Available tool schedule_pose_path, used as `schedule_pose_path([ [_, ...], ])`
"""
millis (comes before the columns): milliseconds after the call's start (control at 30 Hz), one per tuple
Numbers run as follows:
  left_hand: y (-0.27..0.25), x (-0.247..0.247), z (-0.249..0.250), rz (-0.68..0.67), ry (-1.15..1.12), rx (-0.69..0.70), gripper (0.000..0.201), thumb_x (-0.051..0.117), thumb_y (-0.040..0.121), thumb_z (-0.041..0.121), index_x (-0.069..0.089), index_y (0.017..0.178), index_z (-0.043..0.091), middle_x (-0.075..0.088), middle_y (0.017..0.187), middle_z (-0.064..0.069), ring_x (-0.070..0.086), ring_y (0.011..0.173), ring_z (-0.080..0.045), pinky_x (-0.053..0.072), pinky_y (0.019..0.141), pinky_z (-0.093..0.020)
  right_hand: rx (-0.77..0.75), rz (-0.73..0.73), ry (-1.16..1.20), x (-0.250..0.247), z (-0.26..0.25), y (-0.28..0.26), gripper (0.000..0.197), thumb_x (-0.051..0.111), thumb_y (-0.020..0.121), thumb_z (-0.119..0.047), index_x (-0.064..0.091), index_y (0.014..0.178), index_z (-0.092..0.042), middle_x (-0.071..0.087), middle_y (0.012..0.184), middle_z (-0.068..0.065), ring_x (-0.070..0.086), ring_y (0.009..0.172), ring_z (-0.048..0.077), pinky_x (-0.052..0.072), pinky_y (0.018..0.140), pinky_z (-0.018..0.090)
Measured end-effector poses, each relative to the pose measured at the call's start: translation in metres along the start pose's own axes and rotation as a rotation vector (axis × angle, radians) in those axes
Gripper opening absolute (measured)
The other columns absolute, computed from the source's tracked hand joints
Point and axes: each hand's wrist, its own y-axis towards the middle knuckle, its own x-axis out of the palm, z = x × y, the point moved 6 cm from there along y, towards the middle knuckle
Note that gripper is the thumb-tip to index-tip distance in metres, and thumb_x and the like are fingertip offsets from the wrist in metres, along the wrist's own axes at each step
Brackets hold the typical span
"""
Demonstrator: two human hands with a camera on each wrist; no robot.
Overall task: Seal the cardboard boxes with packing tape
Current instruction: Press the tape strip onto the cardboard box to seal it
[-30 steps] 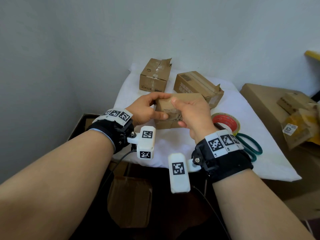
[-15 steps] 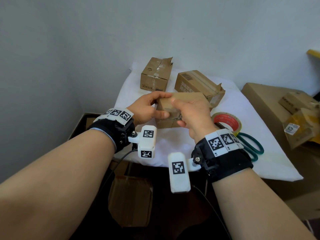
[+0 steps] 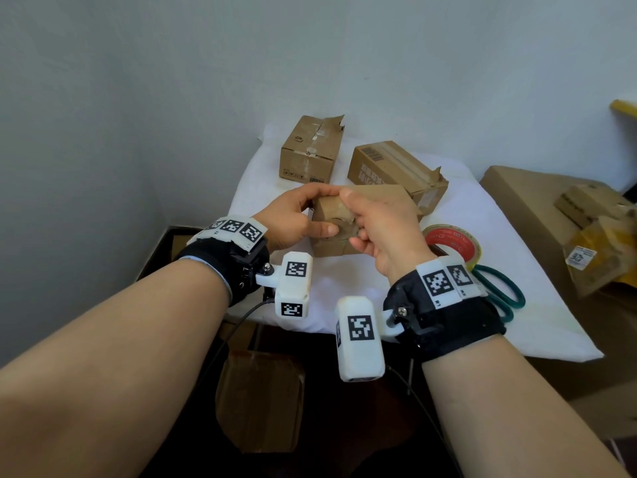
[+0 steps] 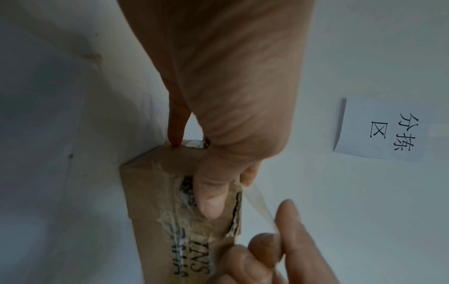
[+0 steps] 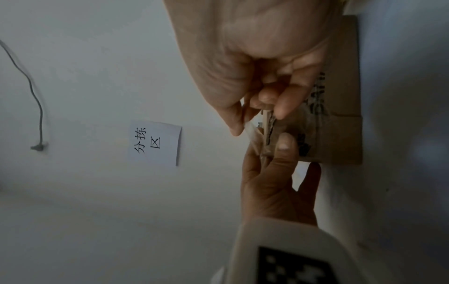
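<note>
A small brown cardboard box (image 3: 331, 246) is held up over the white table (image 3: 537, 305). My left hand (image 3: 296, 219) grips its left end, thumb pressed on the taped end face (image 4: 211, 194) and fingers over the top. My right hand (image 3: 375, 219) covers the right part of that end and pinches a strip of clear tape (image 4: 257, 207) that runs from the box edge (image 4: 239, 201) to its fingertips (image 4: 267, 247). In the right wrist view the same tape strip (image 5: 252, 134) stretches between my right fingers (image 5: 284, 103) and the box (image 5: 342, 119). A red-cored tape roll (image 3: 451, 239) lies right of my hands.
Two more cardboard boxes (image 3: 310, 150) (image 3: 396, 170) with torn flaps stand at the back of the table. Green-handled scissors (image 3: 499, 291) lie by the tape roll. A large carton (image 3: 524, 201) with crumpled parcels stands at the right. Another box (image 3: 262, 401) sits on the floor below.
</note>
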Motion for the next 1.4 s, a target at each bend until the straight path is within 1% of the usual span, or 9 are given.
schedule_pose_path([
  [133,0.000,0.000,0.000,-0.004,-0.002,0.003,0.067,0.080,0.077,-0.001,0.058,0.135,0.022,0.064,0.127,-0.005,0.058,0.121,-0.014,0.049,0.103,-0.031,-0.011,0.008,-0.049,0.001,0.001,-0.001,0.020,0.077,0.088,-0.039,0.068,0.090,-0.021,0.060,0.076,-0.004,0.054,0.060,0.007,0.049,0.048,0.020],
  [367,-0.001,0.000,0.001,0.004,0.000,0.003,0.065,0.079,0.077,-0.002,0.057,0.134,0.020,0.064,0.125,-0.005,0.059,0.120,-0.013,0.049,0.103,-0.030,-0.032,-0.015,-0.043,0.001,-0.007,-0.003,0.038,0.078,0.087,-0.041,0.071,0.110,-0.011,0.062,0.092,0.004,0.052,0.065,0.009,0.049,0.048,0.019],
  [433,-0.001,-0.001,0.001,0.000,0.007,0.004,0.065,0.079,0.078,-0.001,0.057,0.134,0.021,0.064,0.125,-0.005,0.059,0.120,-0.014,0.049,0.103,-0.030,-0.036,-0.030,-0.023,0.002,-0.008,-0.005,0.039,0.078,0.088,-0.041,0.071,0.109,-0.009,0.061,0.084,0.001,0.053,0.059,0.007,0.050,0.049,0.020],
  [533,-0.001,-0.002,0.000,0.014,0.015,0.001,0.063,0.080,0.078,0.001,0.056,0.131,0.024,0.064,0.127,-0.004,0.058,0.122,-0.013,0.047,0.104,-0.030,-0.081,-0.067,0.031,0.003,-0.014,-0.007,0.033,0.076,0.091,-0.038,0.071,0.101,-0.007,0.055,0.055,-0.011,0.049,0.044,0.002,0.050,0.051,0.022],
  [600,-0.001,-0.001,0.001,0.019,0.018,0.001,0.063,0.080,0.078,0.001,0.056,0.130,0.026,0.064,0.128,-0.005,0.058,0.122,-0.013,0.046,0.104,-0.029,-0.092,-0.076,0.031,0.003,-0.015,-0.007,0.034,0.076,0.091,-0.038,0.071,0.099,-0.006,0.052,0.049,-0.013,0.047,0.042,0.001,0.050,0.051,0.023],
  [767,-0.002,0.000,0.003,0.006,0.018,0.017,0.061,0.079,0.077,-0.002,0.059,0.128,0.026,0.064,0.123,-0.003,0.059,0.119,-0.013,0.049,0.099,-0.026,-0.075,-0.027,-0.097,-0.001,-0.009,-0.002,0.040,0.077,0.089,-0.043,0.072,0.109,-0.008,0.060,0.078,-0.001,0.052,0.058,0.007,0.049,0.049,0.020],
  [1067,-0.001,-0.002,0.000,0.005,0.007,-0.010,0.069,0.081,0.076,0.001,0.057,0.136,0.025,0.062,0.129,-0.002,0.057,0.123,-0.011,0.049,0.106,-0.036,-0.080,0.024,-0.193,-0.005,-0.006,0.002,0.025,0.078,0.088,-0.038,0.073,0.099,-0.016,0.068,0.083,-0.003,0.062,0.070,0.011,0.049,0.050,0.021],
  [1233,0.000,-0.001,0.000,0.013,0.010,-0.015,0.068,0.080,0.077,-0.001,0.057,0.136,0.024,0.061,0.130,-0.001,0.056,0.123,-0.010,0.048,0.107,-0.036,-0.085,0.052,-0.235,-0.006,-0.004,0.004,0.023,0.080,0.085,-0.038,0.071,0.093,-0.019,0.073,0.095,0.000,0.070,0.084,0.015,0.050,0.050,0.021],
  [1400,0.000,-0.001,-0.001,0.016,0.004,-0.012,0.069,0.080,0.077,-0.002,0.057,0.137,0.023,0.061,0.130,-0.003,0.057,0.123,-0.011,0.049,0.105,-0.035,-0.105,0.075,-0.275,-0.006,-0.004,0.004,0.023,0.080,0.084,-0.038,0.069,0.091,-0.019,0.072,0.096,0.000,0.070,0.086,0.016,0.050,0.049,0.021],
])
